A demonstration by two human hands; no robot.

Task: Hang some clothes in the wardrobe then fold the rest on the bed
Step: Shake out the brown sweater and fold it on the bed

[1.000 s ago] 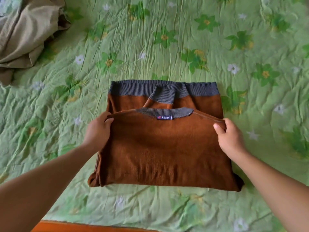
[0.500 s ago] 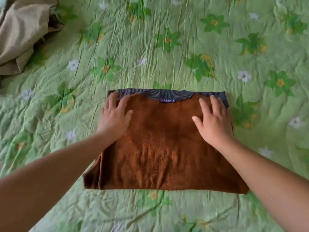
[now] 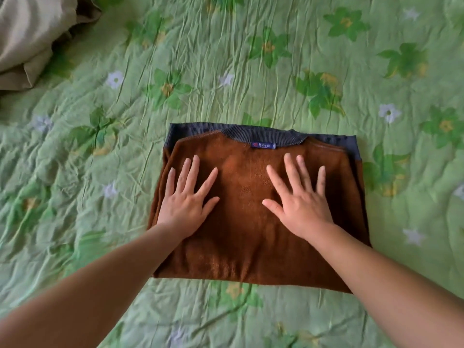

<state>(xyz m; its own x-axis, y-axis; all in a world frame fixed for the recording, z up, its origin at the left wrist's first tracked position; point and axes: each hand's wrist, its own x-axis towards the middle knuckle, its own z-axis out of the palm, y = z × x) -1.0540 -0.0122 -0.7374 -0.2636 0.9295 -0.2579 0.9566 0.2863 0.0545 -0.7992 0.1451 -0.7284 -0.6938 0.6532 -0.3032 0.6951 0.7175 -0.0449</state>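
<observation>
Sweater (image 3: 241, 197): folded into a brown square, lying flat in the middle of the bed (image 3: 276, 71).
Left hand (image 3: 184, 209): flat on the sweater, fingers straight and spread, holding nothing.
Right hand (image 3: 303, 209): flat beside it, fingers spread wide too.
Feel: looks soft, thick and floppy; likely light, and it will not break.
Where to hold: best under both sides, so the folds stay shut.

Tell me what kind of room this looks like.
Probably a bedroom. A wrinkled green floral sheet covers a wide soft surface like a bed, a folded brown sweater lies on it under the flat left hand and right hand, and a beige cloth is bunched at the far left.
</observation>
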